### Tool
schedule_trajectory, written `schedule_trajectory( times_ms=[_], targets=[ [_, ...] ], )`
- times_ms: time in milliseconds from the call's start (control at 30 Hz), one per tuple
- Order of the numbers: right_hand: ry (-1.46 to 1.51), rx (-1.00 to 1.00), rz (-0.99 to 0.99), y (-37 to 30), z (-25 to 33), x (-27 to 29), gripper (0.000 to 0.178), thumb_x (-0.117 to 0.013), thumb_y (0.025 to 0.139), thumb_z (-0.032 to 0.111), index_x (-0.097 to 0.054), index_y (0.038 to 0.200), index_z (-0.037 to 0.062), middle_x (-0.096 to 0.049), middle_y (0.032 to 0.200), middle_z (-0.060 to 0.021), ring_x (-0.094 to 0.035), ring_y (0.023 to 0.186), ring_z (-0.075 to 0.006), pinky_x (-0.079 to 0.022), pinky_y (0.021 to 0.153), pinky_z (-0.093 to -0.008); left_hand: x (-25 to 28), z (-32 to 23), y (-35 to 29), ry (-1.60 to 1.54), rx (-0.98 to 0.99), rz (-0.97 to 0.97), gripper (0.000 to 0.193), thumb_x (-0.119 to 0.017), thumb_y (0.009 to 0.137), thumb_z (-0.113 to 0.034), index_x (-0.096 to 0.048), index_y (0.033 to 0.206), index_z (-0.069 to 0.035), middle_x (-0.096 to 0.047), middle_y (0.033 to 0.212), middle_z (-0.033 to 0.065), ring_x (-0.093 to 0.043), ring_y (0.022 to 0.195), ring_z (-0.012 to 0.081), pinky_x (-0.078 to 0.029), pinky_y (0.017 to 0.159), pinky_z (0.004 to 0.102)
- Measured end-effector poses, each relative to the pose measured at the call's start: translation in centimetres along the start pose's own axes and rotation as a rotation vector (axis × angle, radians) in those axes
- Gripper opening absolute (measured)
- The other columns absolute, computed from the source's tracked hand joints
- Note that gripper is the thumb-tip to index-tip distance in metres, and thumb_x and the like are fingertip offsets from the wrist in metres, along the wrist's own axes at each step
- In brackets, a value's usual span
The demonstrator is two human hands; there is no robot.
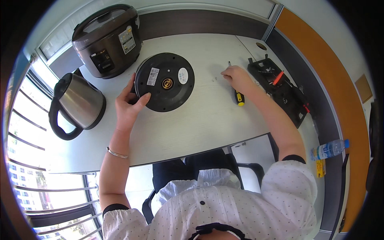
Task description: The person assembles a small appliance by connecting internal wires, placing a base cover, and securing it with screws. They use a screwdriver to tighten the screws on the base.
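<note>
My left hand (129, 103) grips a round black appliance base (168, 96) at its left edge, thumb on the face and fingers behind. That face is turned up, with two pale labels, small screw holes and a central socket with copper-coloured rings. My right hand (239, 80) is low over the table, its fingers curled and pinched together; what is between the fingertips is hidden. Beneath it lies a screwdriver (239, 99) with a yellow and black handle, its tip showing beyond my knuckles. Tiny dark bits (216, 79) lie left of my fingertips.
A steel electric kettle (82, 102) and a brown rice cooker (106, 44) stand at left. At right lies an open black tool case (286, 98) with a red-handled tool (278, 78). A plastic water bottle (330, 150) lies near the right partition. The table's front edge (200, 149) is before my lap.
</note>
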State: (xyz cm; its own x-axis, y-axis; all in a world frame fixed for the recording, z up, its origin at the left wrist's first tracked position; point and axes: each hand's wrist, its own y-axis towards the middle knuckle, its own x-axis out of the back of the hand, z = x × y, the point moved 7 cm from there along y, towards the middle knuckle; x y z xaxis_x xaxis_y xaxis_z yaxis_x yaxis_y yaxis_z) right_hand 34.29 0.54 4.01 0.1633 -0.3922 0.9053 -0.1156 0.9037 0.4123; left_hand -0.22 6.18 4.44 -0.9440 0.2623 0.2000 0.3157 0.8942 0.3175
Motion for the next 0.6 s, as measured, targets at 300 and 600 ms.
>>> schedule_trajectory(
  times_ms=[300,600],
  targets=[
    [0.063,-0.257,0.218,2.4,-0.7,-3.5,0.01,-0.064,0.075,0.008,-0.068,0.081,0.0011,-0.066,0.084,-0.0147,-0.063,0.082,-0.0304,-0.05,0.074,-0.0381,-0.2,0.3,0.1,-0.04,0.02,0.005,0.076,-0.074,0.072,-0.02,-0.04,0.136,-0.001,-0.06,0.067,-0.0001,-0.048,0.063,0.0027,-0.037,0.06,0.0172],
    [-0.11,-0.209,0.264,2.9,-0.4,-4.5,0.014,-0.058,0.074,0.001,-0.067,0.085,0.0007,-0.064,0.085,-0.0181,-0.062,0.083,-0.0329,-0.049,0.075,-0.0387,-0.1,-0.2,-0.1,-0.086,0.007,-0.009,0.077,-0.075,0.071,-0.023,-0.041,0.136,0.001,-0.063,0.072,0.0016,-0.051,0.068,0.0029,-0.04,0.069,0.018]
  ],
)
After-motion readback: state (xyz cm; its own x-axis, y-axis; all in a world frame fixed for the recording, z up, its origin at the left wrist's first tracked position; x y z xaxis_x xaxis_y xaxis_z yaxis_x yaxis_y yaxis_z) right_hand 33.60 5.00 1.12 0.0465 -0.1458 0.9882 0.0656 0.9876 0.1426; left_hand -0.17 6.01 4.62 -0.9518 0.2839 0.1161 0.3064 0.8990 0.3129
